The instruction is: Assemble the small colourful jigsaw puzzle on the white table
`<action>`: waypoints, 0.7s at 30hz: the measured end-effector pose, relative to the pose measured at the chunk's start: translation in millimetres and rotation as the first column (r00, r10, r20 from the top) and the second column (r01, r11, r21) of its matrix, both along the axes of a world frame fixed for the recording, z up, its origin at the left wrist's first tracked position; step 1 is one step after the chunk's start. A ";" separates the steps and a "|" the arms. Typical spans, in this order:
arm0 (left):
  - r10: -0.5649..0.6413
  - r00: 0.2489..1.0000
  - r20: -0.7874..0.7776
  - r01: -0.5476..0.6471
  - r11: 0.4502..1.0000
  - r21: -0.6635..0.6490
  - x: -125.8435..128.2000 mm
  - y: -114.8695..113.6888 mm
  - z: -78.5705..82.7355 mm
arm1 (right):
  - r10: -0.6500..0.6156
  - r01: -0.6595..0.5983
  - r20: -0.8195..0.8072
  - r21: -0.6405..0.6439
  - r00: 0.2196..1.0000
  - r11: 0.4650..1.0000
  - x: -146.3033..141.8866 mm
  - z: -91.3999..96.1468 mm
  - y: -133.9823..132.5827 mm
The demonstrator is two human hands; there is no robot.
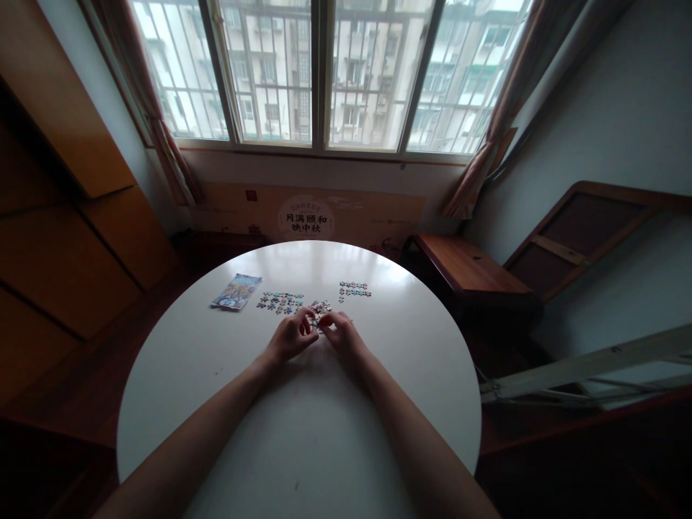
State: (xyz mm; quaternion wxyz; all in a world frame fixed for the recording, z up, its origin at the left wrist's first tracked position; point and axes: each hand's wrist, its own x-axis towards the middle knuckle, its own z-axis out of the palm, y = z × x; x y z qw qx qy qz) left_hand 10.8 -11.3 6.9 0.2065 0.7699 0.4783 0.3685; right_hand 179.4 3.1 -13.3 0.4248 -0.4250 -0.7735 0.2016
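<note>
My left hand (292,337) and my right hand (344,336) meet low over the middle of the table, at the near edge of a heap of loose jigsaw pieces (321,308). The right thumb and fingers are pinched on a small dark jigsaw piece (316,324). The left fingers are curled in close beside it; whatever they hold is too small to make out. Left of the heap, several jigsaw pieces (278,301) lie spread in rows. Beyond my right hand is a partly joined strip of puzzle (355,293), shaped like a corner.
A colourful printed packet (238,292) lies on the left of the round white table (216,418). Behind stand a printed panel (357,209) and barred windows. A low wooden bench (459,261) is at the right, orange cabinets (116,245) at the left.
</note>
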 end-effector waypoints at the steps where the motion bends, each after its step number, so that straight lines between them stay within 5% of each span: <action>1: 0.005 1.000 0.016 -0.005 1.000 -0.003 0.1 0.3 -0.2 | -0.005 0.005 -0.008 0.001 1.000 1.000 0.1 0.3 -0.1; 21: 0.013 0.999 -0.044 -0.010 0.997 0.081 -1.8 4.7 -7.1 | -0.046 0.046 -0.019 -0.033 0.999 0.998 1.2 6.7 -2.2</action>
